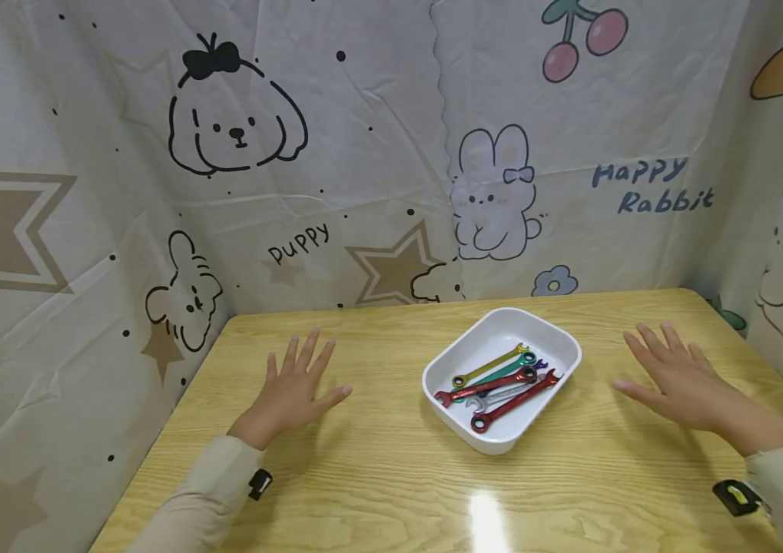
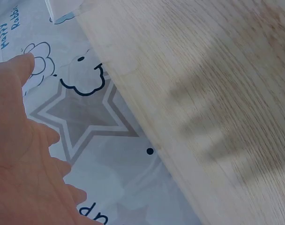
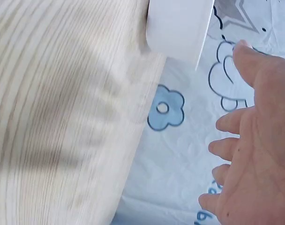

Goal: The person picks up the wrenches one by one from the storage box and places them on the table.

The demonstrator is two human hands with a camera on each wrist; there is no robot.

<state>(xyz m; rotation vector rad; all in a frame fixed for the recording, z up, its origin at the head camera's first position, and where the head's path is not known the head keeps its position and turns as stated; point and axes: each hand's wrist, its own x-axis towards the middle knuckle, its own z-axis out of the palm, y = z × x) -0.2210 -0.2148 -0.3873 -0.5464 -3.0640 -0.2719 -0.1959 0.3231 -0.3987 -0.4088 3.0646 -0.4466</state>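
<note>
A white plastic tub (image 1: 502, 444) stands right of the middle of the table, holding several combination wrenches. Among them are a yellow wrench (image 1: 491, 365), a green wrench (image 1: 502, 371), two red ones, a silver wrench (image 1: 502, 396) and a bit of a purple one, partly covered by the others. To the left of the tub, my left hand (image 1: 292, 389) is spread palm down above the table, holding nothing. My right hand (image 1: 685, 380) is likewise spread, over the table to the right of the tub. In the right wrist view the tub's wall (image 3: 177, 30) shows at the top.
The wooden table (image 1: 363, 476) ends at a back edge against a printed cloth (image 1: 377, 153), which also hangs along the left and right sides. A black strap device (image 1: 260, 484) sits at the left wrist, another (image 1: 735, 498) at the right.
</note>
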